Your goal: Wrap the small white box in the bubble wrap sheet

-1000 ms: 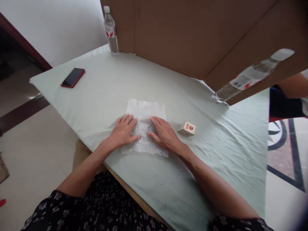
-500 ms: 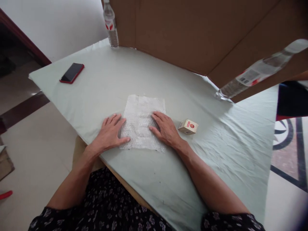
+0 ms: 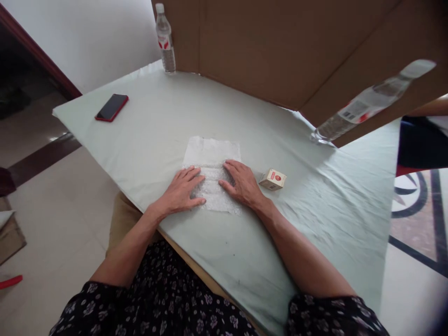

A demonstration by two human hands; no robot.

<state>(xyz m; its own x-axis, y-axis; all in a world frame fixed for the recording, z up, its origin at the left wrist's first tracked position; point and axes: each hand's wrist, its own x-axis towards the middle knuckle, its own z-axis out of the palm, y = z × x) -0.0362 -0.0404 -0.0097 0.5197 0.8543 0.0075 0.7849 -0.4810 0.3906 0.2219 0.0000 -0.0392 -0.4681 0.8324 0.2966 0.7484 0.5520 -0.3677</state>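
Note:
A sheet of bubble wrap (image 3: 213,151) lies flat on the pale green tablecloth in front of me. On its left side rests my left hand (image 3: 182,190), fingers spread and pointing away from me. My right hand (image 3: 241,183) lies on the right side of the sheet with its fingers apart. Neither hand grips anything. Just right of my right hand stands a small cream box (image 3: 273,179) with a red label, not touched by either hand.
A phone in a red case (image 3: 112,108) lies at the table's far left. One water bottle (image 3: 165,42) stands at the back; another bottle (image 3: 367,107) is at the right. Behind them rises a large cardboard panel (image 3: 252,46). Part of another person's arm (image 3: 429,107) shows at the right edge.
My left hand has slid right, further onto the bubble wrap. My right hand stays nearly in place. The view has shifted slightly.

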